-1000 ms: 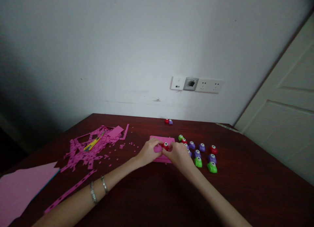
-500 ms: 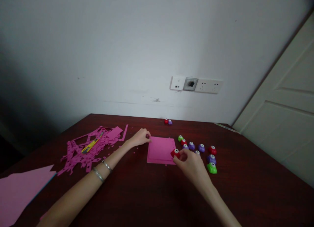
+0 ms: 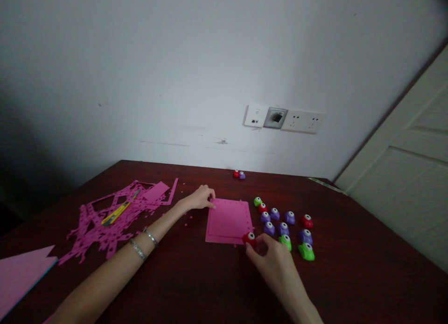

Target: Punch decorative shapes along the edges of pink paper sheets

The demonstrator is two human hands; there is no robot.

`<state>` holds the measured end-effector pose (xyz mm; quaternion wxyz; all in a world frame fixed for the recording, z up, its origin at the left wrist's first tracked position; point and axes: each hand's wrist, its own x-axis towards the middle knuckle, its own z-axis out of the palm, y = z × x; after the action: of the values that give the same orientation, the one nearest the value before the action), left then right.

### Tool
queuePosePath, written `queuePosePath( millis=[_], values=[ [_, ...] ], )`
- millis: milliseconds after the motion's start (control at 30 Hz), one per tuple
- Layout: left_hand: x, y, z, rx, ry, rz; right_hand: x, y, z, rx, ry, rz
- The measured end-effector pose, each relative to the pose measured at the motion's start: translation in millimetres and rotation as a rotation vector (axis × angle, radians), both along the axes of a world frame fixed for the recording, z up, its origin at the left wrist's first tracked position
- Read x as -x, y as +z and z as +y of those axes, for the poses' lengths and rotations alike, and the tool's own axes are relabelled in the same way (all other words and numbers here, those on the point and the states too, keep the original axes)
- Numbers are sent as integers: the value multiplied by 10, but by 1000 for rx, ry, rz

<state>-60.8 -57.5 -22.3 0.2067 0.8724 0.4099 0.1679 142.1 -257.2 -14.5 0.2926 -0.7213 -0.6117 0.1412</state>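
A square pink paper sheet [image 3: 229,219] lies on the dark wood table with small punched holes along its top and right edges; another pink layer shows at its lower edge. My left hand [image 3: 202,197] has its thumb and fingers closed on the upper left corner. Between the thumb and fingers of my right hand [image 3: 271,255] is a small red craft paper punch [image 3: 249,239], held at the lower right corner. Whether its slot is around the paper edge I cannot tell. Several purple punches [image 3: 269,228] and a green punch [image 3: 285,241] stand just beyond the right hand.
Pink paper scraps [image 3: 115,221] spread over the left side, with a yellow utility knife [image 3: 120,213] on them. Larger pink sheets [image 3: 24,275] lie at the near left. Two punches [image 3: 236,174] stand at the back by the wall, below and left of the sockets [image 3: 303,121].
My right hand with the red punch has moved down along the sheet's right edge to its lower corner. My left hand stays at the upper left corner. The camera view has shifted slightly.
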Motion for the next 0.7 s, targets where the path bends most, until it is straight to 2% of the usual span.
queuePosePath(
  millis=[233, 533, 700],
  values=[
    [-15, -57, 106, 75, -72, -42, -28, -19, 13, 25, -6, 38],
    [-88, -113, 83, 303, 25, -137, -95, -44, 52, 80, -5, 102],
    [-102, -56, 68, 345, -4, -155, -138, -51, 71, 127, -10, 116]
  ],
)
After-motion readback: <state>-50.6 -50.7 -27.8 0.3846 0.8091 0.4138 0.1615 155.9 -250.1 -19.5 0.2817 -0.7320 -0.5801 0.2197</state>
